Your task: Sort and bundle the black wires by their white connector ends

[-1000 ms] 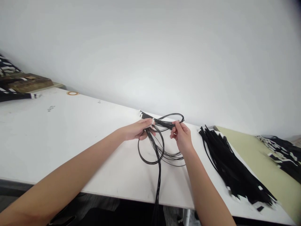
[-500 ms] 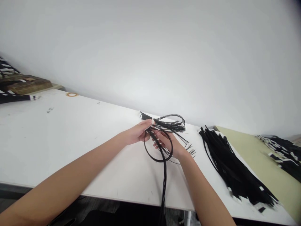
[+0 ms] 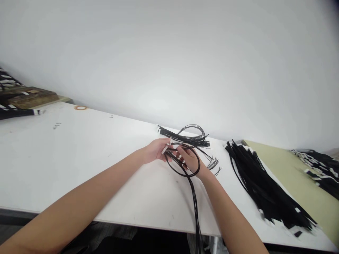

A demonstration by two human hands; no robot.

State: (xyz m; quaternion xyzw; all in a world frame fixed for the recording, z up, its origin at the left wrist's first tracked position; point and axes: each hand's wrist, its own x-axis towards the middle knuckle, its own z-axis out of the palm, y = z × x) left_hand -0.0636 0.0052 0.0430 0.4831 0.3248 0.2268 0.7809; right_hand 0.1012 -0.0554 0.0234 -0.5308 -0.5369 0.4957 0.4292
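A black wire harness (image 3: 195,201) with a white connector (image 3: 165,149) is held between my two hands above the white table. My left hand (image 3: 158,150) is closed on the connector end. My right hand (image 3: 189,157) has its fingers curled around the wires close beside it, inside a loop of the same cable. From there the wires hang over the table's front edge. Just behind my hands lies another bundle of black cables (image 3: 169,134) with white ends, its thin loose wires spread to the right.
To the right lies a large pile of flat black cables (image 3: 267,187) with white ends. Beyond it is a pale yellow-green board (image 3: 278,165) bearing more cables (image 3: 321,173). A roll of tape (image 3: 80,107) and a brown block (image 3: 31,97) are at the far left, before a white wall.
My left hand and the connector have shifted slightly down, away from the bundle behind. The loop and the hanging wires have swung to the right.
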